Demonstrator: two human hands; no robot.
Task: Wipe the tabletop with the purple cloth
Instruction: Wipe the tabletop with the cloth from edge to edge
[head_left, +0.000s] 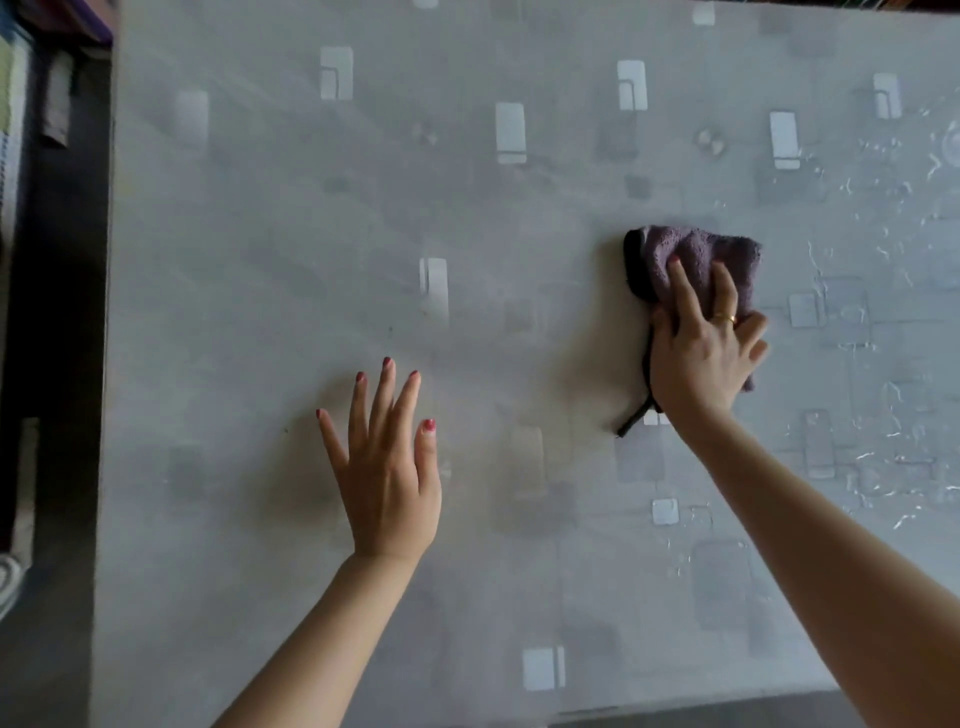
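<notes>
Filling nearly the whole view, the grey patterned tabletop (311, 234) carries pale rectangles. Toward three o'clock from centre lies the bunched purple cloth (698, 254), its black edging trailing toward six. On it presses the right hand (698, 353), fingers curled into the fabric. At seven o'clock the left hand (387, 467) lies flat, fingers spread, holding nothing.

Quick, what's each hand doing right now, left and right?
Left hand: open, fingers spread, flat on the tabletop, holding nothing.
Right hand: pressing the purple cloth onto the tabletop, fingers partly curled over it.
</notes>
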